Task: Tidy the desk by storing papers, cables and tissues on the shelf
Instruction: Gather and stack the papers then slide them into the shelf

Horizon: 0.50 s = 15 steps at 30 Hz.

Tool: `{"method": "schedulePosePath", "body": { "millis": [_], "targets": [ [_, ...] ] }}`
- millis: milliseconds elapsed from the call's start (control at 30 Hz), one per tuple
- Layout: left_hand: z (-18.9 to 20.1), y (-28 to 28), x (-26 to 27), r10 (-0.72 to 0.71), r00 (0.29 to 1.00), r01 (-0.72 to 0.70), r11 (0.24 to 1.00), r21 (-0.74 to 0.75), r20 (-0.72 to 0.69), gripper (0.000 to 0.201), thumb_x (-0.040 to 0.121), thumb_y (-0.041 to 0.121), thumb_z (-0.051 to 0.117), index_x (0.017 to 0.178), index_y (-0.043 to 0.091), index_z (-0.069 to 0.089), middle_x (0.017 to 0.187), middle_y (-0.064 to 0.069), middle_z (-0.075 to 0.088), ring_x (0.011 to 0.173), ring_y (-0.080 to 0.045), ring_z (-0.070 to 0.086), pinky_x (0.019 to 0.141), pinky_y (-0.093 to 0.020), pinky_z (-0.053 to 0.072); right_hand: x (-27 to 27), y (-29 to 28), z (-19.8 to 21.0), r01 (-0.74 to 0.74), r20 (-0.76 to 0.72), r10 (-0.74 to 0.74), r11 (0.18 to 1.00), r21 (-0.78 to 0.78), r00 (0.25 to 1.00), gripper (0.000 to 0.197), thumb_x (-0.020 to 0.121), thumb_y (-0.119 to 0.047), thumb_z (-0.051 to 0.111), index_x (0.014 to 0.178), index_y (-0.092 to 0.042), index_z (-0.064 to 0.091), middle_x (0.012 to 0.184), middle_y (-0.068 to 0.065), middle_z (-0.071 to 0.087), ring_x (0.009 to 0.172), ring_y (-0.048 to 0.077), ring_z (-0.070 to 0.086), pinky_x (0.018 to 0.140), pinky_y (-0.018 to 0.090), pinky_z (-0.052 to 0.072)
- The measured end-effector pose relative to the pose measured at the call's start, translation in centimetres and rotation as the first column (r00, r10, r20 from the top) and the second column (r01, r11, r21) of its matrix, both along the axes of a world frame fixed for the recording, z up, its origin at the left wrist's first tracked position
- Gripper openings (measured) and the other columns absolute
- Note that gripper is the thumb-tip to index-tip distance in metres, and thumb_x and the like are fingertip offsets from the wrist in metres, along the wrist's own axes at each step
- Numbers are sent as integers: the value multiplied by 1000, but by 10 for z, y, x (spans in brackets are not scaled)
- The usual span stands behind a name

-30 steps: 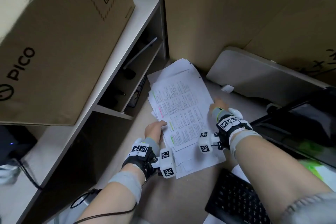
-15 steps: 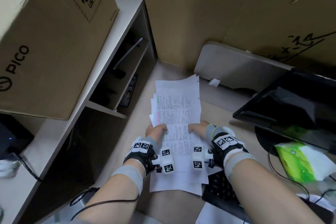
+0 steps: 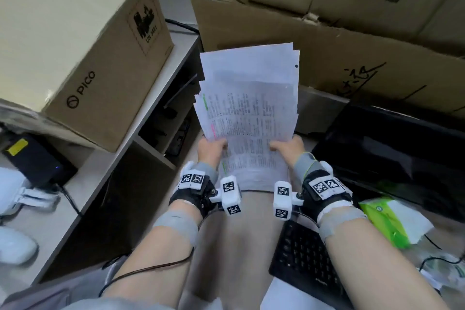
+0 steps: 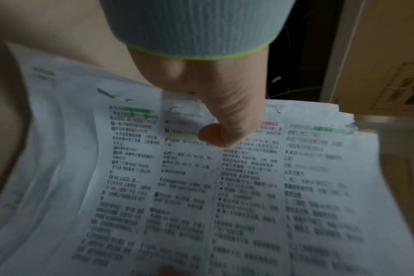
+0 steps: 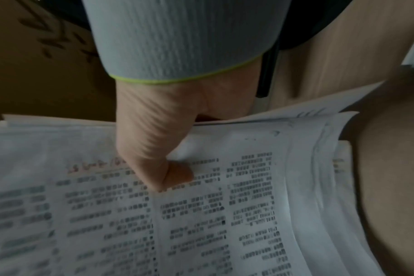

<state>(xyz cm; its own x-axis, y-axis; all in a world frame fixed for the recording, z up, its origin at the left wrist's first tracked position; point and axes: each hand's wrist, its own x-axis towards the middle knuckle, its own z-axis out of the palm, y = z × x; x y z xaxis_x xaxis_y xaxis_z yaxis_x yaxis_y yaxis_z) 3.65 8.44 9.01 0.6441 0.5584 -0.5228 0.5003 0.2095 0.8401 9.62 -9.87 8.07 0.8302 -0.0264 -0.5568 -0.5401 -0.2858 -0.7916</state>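
A stack of printed papers (image 3: 247, 113) with green and pink highlights is lifted off the desk, tilted up toward me. My left hand (image 3: 211, 147) pinches its left edge, thumb on top of the papers (image 4: 225, 186). My right hand (image 3: 286, 147) pinches the right edge, thumb pressed on the top sheet of the papers (image 5: 201, 214). The fingers under the stack are hidden. The white shelf (image 3: 153, 143) with open compartments stands to the left. A green tissue pack (image 3: 385, 221) lies at the right.
A PICO cardboard box (image 3: 83, 53) sits on top of the shelf. Large cardboard boxes (image 3: 352, 40) stand behind the desk. A black monitor (image 3: 392, 148) and black keyboard (image 3: 307, 262) lie at the right, with cables (image 3: 435, 259) near the tissue pack.
The papers lay spread on the desk under my hands. Both hands gathered them, gripped the side edges and raised the stack off the desk toward me.
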Motion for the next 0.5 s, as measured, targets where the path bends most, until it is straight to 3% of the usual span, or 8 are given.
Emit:
{"method": "schedulePosePath", "body": {
  "millis": [67, 133, 200, 267, 367, 500],
  "targets": [
    [6, 3, 2, -3, 998, 5, 1000, -23, 55, 37, 63, -7, 58, 98, 3, 66, 89, -11, 67, 85, -25, 64, 71, -29, 52, 2, -5, 12, -28, 70, 22, 995, 91, 997, 29, 76, 15, 68, 103, 7, 66, 68, -5, 72, 63, 4, 65, 62, 18, 52],
    [13, 2, -5, -51, 995, 52, 999, -12, 88, 23, 60, -4, 55, 76, 11, 61, 73, -4, 62, 71, -20, 58, 61, -20, 47, -2, -14, 23, -58, 123, 43, 991, 123, 991, 24, 76, 23, 62, 94, 7, 67, 55, -12, 66, 54, -1, 61, 56, 12, 50],
    [18, -1, -15, -100, 991, 102, 995, -9, 84, 17, 59, -3, 52, 65, 12, 56, 58, 4, 56, 61, -14, 48, 51, -18, 40, -7, -22, 20, -83, 107, 72, 992, 98, 992, 23, 74, 23, 62, 70, 0, 64, 50, -13, 63, 54, 3, 58, 51, 10, 46],
    [19, -5, -23, -149, 986, 150, 989, -4, 74, 20, 62, -10, 51, 60, 10, 53, 51, 7, 54, 58, -14, 46, 54, -23, 35, -14, -28, 10, -86, 51, 84, 995, 50, 995, 22, 67, 18, 67, 64, -4, 62, 61, 0, 64, 68, 15, 56, 55, 18, 46],
    [16, -10, -28, -179, 984, 179, 984, 26, 12, 36, 72, -24, 45, 59, 9, 45, 55, 0, 47, 56, -17, 42, 54, -25, 29, -28, -34, 0, -71, 6, 71, 996, 52, 997, 27, 51, 6, 72, 77, 0, 68, 85, 11, 66, 85, 22, 60, 73, 40, 51],
    [27, -11, -20, -69, 994, 62, 994, 90, 86, 13, 61, -2, 54, 60, 11, 54, 70, -6, 55, 67, -20, 44, 63, -29, 36, -23, -29, 11, -10, 72, 3, 995, 96, 997, 24, 67, 15, 72, 90, 8, 69, 91, 12, 65, 85, 21, 59, 78, 38, 49]
  ]
}}
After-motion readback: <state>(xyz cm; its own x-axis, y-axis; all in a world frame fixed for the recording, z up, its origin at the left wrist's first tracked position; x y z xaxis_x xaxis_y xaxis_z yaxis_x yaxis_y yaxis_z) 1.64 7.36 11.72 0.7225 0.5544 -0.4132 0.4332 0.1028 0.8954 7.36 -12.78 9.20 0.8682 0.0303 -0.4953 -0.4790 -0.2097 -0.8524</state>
